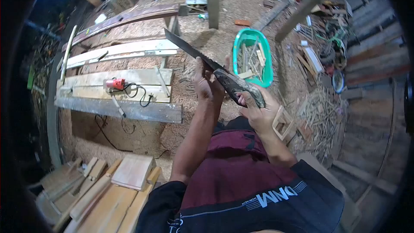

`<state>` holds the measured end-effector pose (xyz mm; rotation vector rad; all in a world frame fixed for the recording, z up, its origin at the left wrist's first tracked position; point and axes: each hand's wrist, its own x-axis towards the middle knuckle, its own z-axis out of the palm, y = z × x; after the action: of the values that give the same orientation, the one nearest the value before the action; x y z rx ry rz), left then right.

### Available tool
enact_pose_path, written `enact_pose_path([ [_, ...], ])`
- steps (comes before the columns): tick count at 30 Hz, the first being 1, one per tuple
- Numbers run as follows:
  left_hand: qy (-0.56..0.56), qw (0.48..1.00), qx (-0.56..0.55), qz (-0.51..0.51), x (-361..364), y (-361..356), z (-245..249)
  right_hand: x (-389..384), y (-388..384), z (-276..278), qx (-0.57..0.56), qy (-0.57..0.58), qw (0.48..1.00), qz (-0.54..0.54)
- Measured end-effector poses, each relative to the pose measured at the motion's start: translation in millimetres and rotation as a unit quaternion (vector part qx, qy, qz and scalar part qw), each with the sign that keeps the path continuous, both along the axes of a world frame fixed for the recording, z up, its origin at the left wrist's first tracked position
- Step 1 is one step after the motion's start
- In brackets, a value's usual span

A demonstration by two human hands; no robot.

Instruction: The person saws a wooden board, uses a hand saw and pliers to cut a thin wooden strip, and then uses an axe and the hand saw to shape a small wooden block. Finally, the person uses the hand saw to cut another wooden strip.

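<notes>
A hand saw (220, 71) is held up in front of my body, its dark blade slanting to the upper left and its patterned handle to the lower right. My right hand (260, 107) is wrapped round the handle. My left hand (206, 84) is closed on the blade near the handle, with a finger or thumb along its toothed edge. Beyond the saw stands a green plastic tub (271, 64) with wood offcuts in it.
At the left is a plank bench (90, 80) with a red power tool (115, 83) and its black cable. Wood blocks (133, 170) lie at the lower left. Posts (213, 0) rise ahead. Scrap sticks (320, 116) are heaped at the right, by a board wall (371, 121).
</notes>
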<state>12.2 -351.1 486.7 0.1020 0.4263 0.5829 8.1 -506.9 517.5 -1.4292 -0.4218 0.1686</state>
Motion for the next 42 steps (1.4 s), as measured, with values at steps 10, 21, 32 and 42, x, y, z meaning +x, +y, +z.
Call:
enact_pose_path([
  [10, 0.072, 0.970, 0.161, -0.165, -20, -120, -11, -59, -114, -17, -0.120, -0.060, 0.984, -0.116],
  [21, -0.131, 0.913, 0.343, -0.176, -65, -218, 32, -154, -197, 14, -0.079, -0.054, 0.965, -0.246],
  [32, -0.207, 0.876, 0.226, -0.373, -67, -241, -10, -180, -193, -8, -0.215, -0.178, 0.893, -0.352],
  [42, 0.083, 0.672, 0.296, -0.673, -110, -222, -128, -201, -199, -104, -0.292, -0.046, 0.922, -0.249],
])
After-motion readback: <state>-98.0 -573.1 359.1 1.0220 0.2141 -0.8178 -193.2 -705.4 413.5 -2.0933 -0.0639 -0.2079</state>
